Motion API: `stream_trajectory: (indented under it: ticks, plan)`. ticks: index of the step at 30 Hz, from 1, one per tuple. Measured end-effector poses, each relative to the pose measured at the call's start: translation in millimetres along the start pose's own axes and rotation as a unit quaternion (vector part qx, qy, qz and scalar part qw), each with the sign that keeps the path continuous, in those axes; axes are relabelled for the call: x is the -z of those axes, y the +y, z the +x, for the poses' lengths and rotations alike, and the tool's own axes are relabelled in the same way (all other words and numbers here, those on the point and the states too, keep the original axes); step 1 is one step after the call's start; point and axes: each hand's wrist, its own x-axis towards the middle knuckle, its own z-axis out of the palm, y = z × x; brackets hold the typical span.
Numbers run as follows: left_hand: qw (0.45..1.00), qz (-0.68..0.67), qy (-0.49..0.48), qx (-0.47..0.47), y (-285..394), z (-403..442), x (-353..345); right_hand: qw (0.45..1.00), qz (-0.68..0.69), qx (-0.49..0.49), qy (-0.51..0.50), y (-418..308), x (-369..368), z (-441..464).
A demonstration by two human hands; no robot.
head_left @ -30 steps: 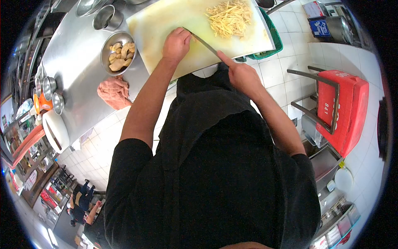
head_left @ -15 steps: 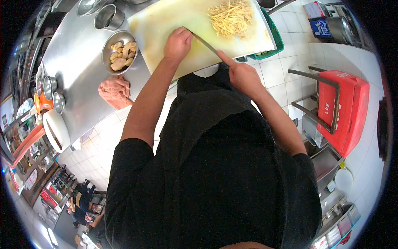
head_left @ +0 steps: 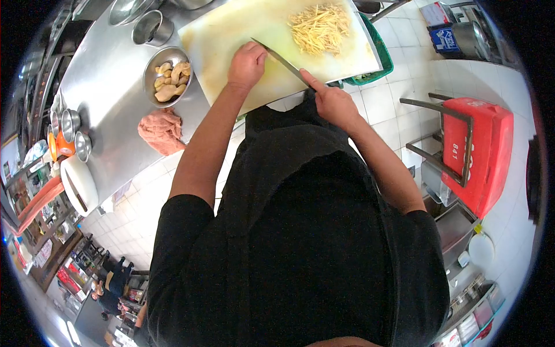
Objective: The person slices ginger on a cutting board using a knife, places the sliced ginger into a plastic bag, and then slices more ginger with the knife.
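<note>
My right hand (head_left: 330, 99) grips a knife (head_left: 281, 61), one finger stretched along its spine, the blade lying over the cutting board (head_left: 231, 29). The fingers of my left hand (head_left: 247, 63) are curled together on the board beside the blade's tip; anything under them is hidden. Thin yellow strips (head_left: 319, 28) are heaped at the board's far right. Left of the board, a metal bowl (head_left: 148, 78) holds several pale, peeled, knobbly pieces (head_left: 169, 91).
A pink cloth (head_left: 161, 130) lies at the edge of the metal counter (head_left: 115, 127). Past the board's right side is a green basket (head_left: 381, 58). A red box (head_left: 494, 150) and dark metal legs stand at the right. People (head_left: 118, 277) are in the lower left background.
The knife and my right hand have shifted slightly left and up. My left hand stays curled in nearly the same place. The view has moved a little.
</note>
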Motion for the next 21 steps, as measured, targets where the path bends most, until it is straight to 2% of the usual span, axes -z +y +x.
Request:
stream_trajectory:
  ticks: [4,10,14,17,21]
  plan:
    - [1.000,0.006,0.001,0.000,-1.7,-1.2,1.9,1.000,0.002,0.003,0.028,-3.0,3.2,-0.1]
    - [1.000,0.010,0.004,0.013,3.7,-0.2,2.4,1.000,-0.028,0.004,-0.006,-12.2,22.2,-16.3]
    - [1.000,-0.021,0.017,0.007,3.2,-1.1,3.0,0.999,-0.037,0.018,-0.003,-7.5,14.1,-10.8]
    - [0.999,0.031,-0.013,0.011,-0.8,-0.3,1.6,0.999,-0.031,0.006,-0.007,-7.1,4.5,2.2]
    - [1.000,0.003,-0.005,0.016,-0.5,1.1,1.4,0.999,-0.036,0.021,0.000,-10.7,17.2,0.5]
